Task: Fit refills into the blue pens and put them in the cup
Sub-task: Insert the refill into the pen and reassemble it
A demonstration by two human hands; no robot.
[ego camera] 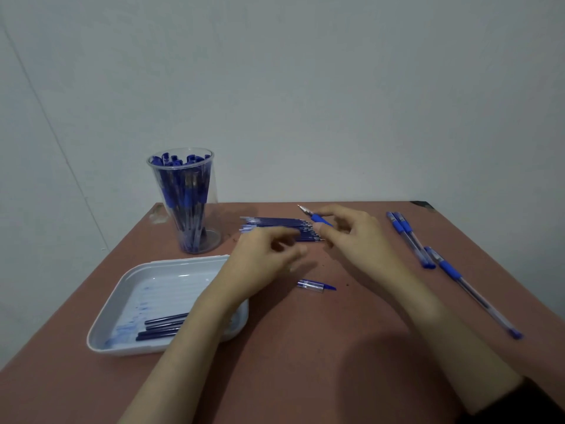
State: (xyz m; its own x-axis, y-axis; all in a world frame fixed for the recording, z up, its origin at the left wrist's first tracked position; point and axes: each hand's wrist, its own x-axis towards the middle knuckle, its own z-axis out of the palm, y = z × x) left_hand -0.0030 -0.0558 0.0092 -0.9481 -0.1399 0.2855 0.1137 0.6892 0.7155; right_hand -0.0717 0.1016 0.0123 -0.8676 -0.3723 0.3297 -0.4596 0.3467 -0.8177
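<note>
At table (pixel 305 347) centre, right hand (pixel 348 232) pinches pen (pixel 318 218) at blue grip, tip toward 10 o'clock. Left hand (pixel 269 258) blurred over refill stack (pixel 275 223); fingers curled, hold cannot be told. We pick single refill, align with barrel, seat fully. Cup (pixel 214 238) stands at 10 o'clock.

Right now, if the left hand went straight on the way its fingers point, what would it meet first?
Probably the stack of refills just beyond the left hand; blur hides whether its fingers already touch it.

Right hand (pixel 351 237) pinches a blue pen (pixel 316 218) beside the refills (pixel 275 223); blurred left hand (pixel 263 264) hovers over them.
</note>
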